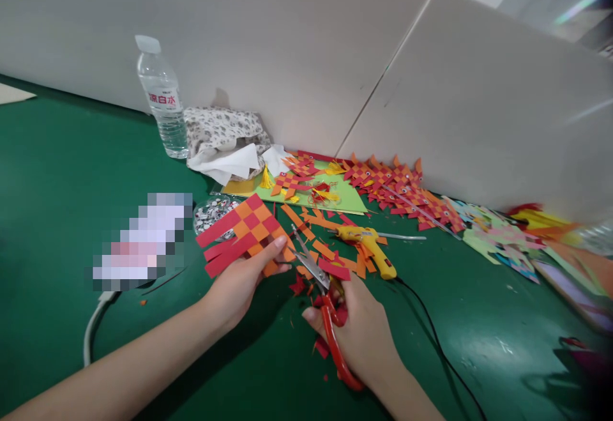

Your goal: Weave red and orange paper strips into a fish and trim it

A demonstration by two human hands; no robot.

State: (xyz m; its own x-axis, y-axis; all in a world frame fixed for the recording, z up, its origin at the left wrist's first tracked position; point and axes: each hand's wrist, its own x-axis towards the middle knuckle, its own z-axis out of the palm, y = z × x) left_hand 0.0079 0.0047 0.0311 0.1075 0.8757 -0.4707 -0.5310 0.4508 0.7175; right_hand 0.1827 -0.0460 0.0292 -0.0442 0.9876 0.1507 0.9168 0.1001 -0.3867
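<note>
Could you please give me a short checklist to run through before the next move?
1. Woven paper piece held in the left hand: ok, gripped near one edge.
2. Scissors gripped by the right hand: ok, blades parted.
3. Left thumb well away from the blades: not ok, it is close to them.
4. Glue gun unplugged: cannot tell, its cord runs out of view.
5. Water bottle capped and standing: ok.
</note>
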